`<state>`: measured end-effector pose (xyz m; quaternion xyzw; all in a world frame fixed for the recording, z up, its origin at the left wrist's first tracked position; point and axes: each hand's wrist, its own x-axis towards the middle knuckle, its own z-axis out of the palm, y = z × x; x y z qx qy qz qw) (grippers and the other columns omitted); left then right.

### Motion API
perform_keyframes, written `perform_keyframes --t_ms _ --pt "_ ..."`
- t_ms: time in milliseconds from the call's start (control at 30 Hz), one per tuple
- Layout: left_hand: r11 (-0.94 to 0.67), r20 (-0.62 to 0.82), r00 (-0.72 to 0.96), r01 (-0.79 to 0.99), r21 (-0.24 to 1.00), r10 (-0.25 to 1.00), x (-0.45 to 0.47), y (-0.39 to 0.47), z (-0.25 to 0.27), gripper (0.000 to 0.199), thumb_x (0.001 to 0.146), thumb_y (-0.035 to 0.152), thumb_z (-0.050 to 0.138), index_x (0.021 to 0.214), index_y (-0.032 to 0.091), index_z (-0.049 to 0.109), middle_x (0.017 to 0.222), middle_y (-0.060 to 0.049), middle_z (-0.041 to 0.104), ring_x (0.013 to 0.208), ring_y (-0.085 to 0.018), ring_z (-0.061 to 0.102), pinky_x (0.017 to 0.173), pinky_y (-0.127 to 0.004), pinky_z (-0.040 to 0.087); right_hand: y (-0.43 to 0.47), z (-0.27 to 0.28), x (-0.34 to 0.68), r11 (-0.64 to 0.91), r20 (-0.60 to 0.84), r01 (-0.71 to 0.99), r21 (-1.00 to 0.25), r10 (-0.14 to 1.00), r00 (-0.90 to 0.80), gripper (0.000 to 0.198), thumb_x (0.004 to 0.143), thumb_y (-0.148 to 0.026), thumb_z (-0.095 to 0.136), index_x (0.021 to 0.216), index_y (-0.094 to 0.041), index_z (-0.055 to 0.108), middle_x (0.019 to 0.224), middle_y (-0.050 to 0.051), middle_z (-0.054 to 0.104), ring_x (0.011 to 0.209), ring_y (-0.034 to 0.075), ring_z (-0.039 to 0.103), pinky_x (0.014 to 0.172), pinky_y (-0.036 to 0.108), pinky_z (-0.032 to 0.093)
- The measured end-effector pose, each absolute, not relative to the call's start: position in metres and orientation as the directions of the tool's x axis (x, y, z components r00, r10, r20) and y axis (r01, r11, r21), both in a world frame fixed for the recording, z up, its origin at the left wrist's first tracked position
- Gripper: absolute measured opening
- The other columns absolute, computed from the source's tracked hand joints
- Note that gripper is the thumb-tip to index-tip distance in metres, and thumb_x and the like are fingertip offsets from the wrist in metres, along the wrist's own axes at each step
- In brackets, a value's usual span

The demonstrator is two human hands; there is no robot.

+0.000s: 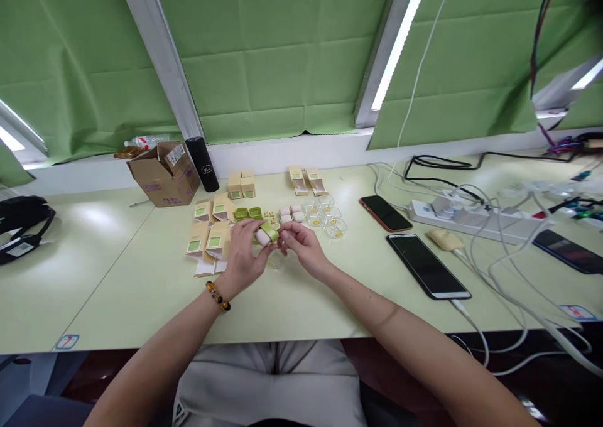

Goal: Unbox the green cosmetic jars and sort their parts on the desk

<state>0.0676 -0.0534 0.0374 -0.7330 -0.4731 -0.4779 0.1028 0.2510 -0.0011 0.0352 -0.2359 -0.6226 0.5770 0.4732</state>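
Observation:
My left hand point(244, 251) is closed around a small pale pink and green piece point(264, 234), a rounded block with a glossy green part over it. At its right edge, my right hand point(301, 245) has thumb and fingers pinched together; what lies between them is too small to tell. Just beyond the hands stand two green open containers point(247, 213), with small yellowish pieces point(269, 217) beside them. Several pale pink rounded blocks point(292, 213) sit to their right, near clear plastic cups point(325, 213) with yellow marks. Below my fingers is a clear piece point(274, 262), partly hidden.
Small beige cartons point(207, 235) lie left of my hands, others point(307, 181) at the back. An opened cardboard box point(166, 174) and a black bottle point(202, 164) stand back left. Phones point(428, 265), a power strip point(471, 221) and loose white cables take up the right side.

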Motion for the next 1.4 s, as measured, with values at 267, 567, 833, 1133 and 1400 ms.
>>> perform_keyframes --t_ms 267,567,833,1133,1400 --pt "-0.365 0.724 -0.298 0.707 0.605 0.622 0.051 -0.037 0.029 0.045 0.095 0.049 0.07 0.13 0.024 0.059 0.12 -0.011 0.064 0.118 -0.028 0.062 0.103 -0.047 0.052 -0.016 0.034 0.262 0.838 0.568 0.472 -0.273 0.536 -0.624 0.021 0.092 -0.039 0.07 0.09 -0.019 0.075 0.086 0.008 0.07 0.08 0.021 0.059 0.066 0.034 0.037" --pt "-0.323 0.655 -0.367 0.649 0.689 0.66 0.048 -0.032 0.024 0.045 0.095 0.053 0.07 0.127 0.023 0.061 0.113 -0.009 0.068 0.104 -0.024 0.066 0.093 -0.041 0.055 -0.013 0.037 0.257 0.762 0.471 0.447 -0.469 0.644 -0.603 0.011 0.085 -0.018 0.067 0.076 -0.019 0.073 0.074 0.005 0.068 0.07 0.018 0.054 0.063 0.032 0.036" --pt "-0.3 0.598 -0.398 0.596 0.745 0.696 0.048 -0.029 0.022 0.046 0.094 0.055 0.07 0.124 0.021 0.062 0.116 -0.01 0.069 0.107 -0.024 0.066 0.094 -0.041 0.055 0.011 0.05 0.267 0.042 0.19 -0.345 -0.938 0.893 -0.408 0.038 0.072 -0.053 0.086 0.07 -0.021 0.068 0.049 -0.009 0.037 0.048 0.007 0.024 0.05 0.026 0.02" --pt "-0.261 0.526 -0.414 0.545 0.797 0.743 0.054 -0.036 0.029 0.045 0.092 0.054 0.071 0.122 0.022 0.063 0.116 -0.009 0.069 0.113 -0.025 0.065 0.101 -0.041 0.051 0.026 0.085 0.309 0.222 0.288 -0.265 -0.938 0.925 -0.247 0.037 0.078 -0.052 0.085 0.087 -0.023 0.065 0.062 -0.002 0.066 0.047 0.011 0.046 0.046 0.025 0.029" --pt "-0.245 0.519 -0.414 0.555 0.795 0.748 0.054 -0.035 0.028 0.045 0.092 0.053 0.072 0.123 0.022 0.064 0.118 -0.01 0.066 0.111 -0.025 0.062 0.102 -0.042 0.049 0.034 0.046 0.353 0.724 0.681 0.609 -0.324 0.626 -0.381 0.017 0.096 -0.027 0.064 0.084 -0.022 0.076 0.071 0.005 0.069 0.068 0.018 0.052 0.068 0.034 0.036"
